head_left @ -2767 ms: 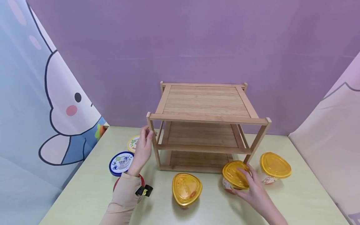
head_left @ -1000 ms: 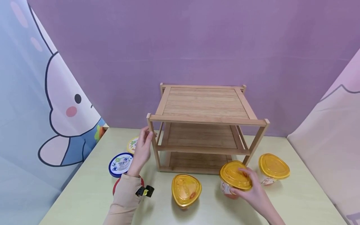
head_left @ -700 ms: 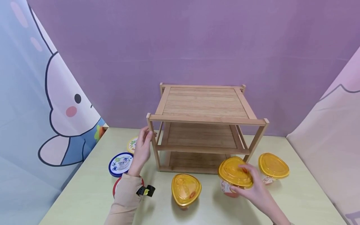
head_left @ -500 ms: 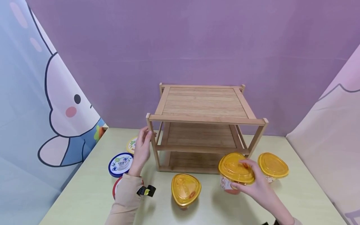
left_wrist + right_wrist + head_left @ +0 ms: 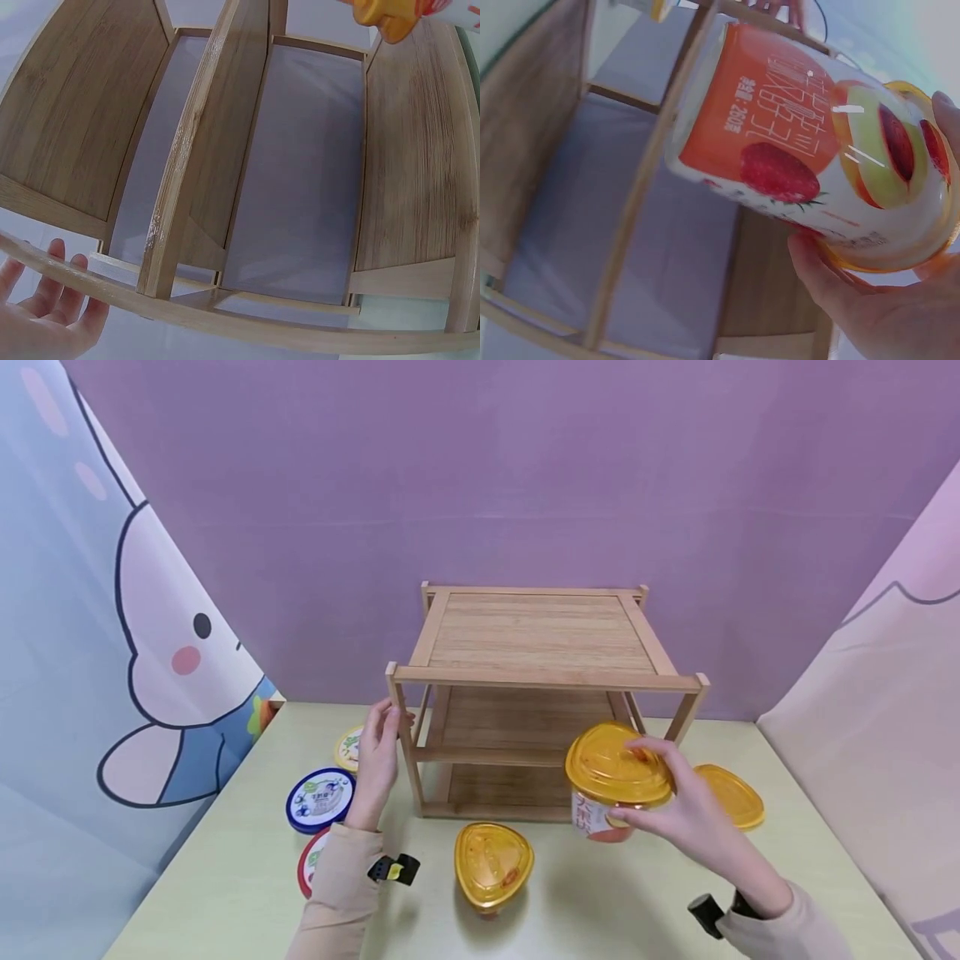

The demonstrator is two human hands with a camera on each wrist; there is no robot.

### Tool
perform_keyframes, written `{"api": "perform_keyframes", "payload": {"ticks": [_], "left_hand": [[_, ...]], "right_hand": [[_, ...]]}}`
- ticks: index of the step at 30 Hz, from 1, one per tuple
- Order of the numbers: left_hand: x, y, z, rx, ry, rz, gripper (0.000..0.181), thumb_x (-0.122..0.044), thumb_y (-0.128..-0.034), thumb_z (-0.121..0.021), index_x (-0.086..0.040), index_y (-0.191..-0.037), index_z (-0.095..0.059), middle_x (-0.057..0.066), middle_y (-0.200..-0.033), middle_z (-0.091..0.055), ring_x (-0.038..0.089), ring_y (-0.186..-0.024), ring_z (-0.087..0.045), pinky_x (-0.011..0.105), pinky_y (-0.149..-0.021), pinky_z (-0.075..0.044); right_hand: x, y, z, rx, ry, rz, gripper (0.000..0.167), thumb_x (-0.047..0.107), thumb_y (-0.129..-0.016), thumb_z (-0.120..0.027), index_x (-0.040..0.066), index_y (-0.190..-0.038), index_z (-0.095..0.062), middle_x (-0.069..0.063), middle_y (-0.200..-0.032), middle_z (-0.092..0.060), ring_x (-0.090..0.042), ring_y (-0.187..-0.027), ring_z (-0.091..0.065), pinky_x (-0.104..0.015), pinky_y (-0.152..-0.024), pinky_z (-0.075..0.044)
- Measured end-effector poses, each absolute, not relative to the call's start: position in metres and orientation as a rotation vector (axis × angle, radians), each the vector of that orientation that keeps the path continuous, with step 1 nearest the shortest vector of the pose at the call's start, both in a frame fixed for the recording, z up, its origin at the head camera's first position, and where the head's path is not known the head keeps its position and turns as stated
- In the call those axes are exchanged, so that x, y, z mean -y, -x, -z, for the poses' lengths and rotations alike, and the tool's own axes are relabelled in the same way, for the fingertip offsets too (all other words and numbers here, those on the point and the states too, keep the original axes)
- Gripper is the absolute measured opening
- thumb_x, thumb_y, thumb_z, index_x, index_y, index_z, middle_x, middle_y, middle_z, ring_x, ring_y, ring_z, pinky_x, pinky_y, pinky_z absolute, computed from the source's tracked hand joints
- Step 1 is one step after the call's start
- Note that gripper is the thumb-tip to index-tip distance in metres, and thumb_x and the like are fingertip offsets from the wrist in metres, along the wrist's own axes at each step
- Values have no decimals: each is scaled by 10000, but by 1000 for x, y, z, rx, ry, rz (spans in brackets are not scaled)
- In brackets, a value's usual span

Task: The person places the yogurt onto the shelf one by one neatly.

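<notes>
Purple backdrop (image 5: 525, 468), pale table (image 5: 225, 881). Head view: your hands are well apart; left hand (image 5: 378, 756) is curled round a front post (image 5: 410, 760) of the wooden rack (image 5: 543, 631), right hand (image 5: 686, 810) grips a yellow-lidded cup (image 5: 603, 777) above the table, before the rack. Second cup (image 5: 493, 864) sits between your forearms. Left wrist: your left fingers (image 5: 51, 289) show behind the post. Right wrist: your hand clamps that raised cup, fruit print (image 5: 889, 154) showing.

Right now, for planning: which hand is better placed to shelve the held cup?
Likely the right hand: it grips the cup near the rack, while the left hand holds a post.
</notes>
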State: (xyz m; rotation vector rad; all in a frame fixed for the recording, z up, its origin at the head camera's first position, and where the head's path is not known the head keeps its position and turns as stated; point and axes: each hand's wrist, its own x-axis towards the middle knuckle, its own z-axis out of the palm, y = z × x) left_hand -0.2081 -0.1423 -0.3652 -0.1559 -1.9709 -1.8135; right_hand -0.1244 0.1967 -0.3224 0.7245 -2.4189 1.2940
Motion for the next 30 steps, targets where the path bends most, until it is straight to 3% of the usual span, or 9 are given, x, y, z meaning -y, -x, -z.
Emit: {"api": "perform_keyframes", "payload": {"ticks": [12, 23, 30], "left_hand": [[142, 211, 369, 1955, 119, 1787, 305, -181, -960, -368, 45, -1141, -463, 205, -970, -567, 32, -842, -523, 232, -792, -406], [141, 210, 370, 1967, 119, 1804, 330, -207, -964, -356, 35, -1169, -447, 210, -994, -560, 33, -859, -527, 250, -819, -408], [141, 210, 369, 1968, 119, 1809, 331, -209, -964, -356, 33, -1172, -444, 214, -998, -557, 23, -854, -521, 247, -818, -405]], "right_hand": [[-176, 137, 301, 2467, -748, -1347, 610, 87, -661, -767, 60, -1159, -415, -74, -1174, -478, -58, -898, -530, -168, -730, -470], [-161, 148, 276, 2327, -873, -1392, 654, -68, -621, -749, -19, -1158, -379, -124, -1170, -461, -73, -957, -513, -153, -786, -457], [-152, 154, 252, 2310, -908, -1391, 639, -50, -639, -744, -19, -1165, -383, -115, -1169, -464, -113, -947, -524, -164, -787, -460]]}}
